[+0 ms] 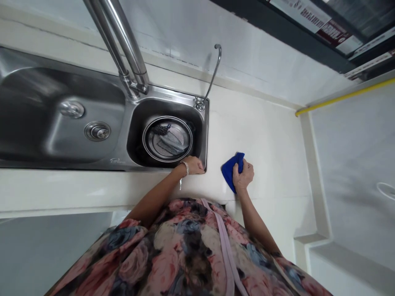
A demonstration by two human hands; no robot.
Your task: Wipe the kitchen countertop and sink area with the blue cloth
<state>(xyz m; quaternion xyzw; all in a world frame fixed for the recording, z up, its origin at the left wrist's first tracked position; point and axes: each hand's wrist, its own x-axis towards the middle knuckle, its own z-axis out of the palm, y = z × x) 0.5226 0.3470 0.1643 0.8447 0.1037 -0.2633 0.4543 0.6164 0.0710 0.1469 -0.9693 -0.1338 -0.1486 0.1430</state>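
Observation:
My right hand (243, 174) grips a folded blue cloth (228, 172), pressing it on the pale countertop (262, 139) to the right of the sink. The thumb lies over the cloth and the fingers curl round its right side. My left hand (194, 165), with a bracelet at the wrist, rests on the front right corner of the steel sink (166, 95). Its fingers are curled into a loose fist with nothing visible in them. Just behind that hand, a round metal colander (148, 150) sits in the small basin, holding a dark scrubber (162, 130) and a greyish cloth-like piece (173, 144).
A tall steel faucet (131, 45) rises between the two basins. A thin curved spout (214, 74) stands at the sink's back right corner. The large basin (27, 119) with its drain (97, 131) lies left. A yellow pipe (345, 96) runs along the right wall.

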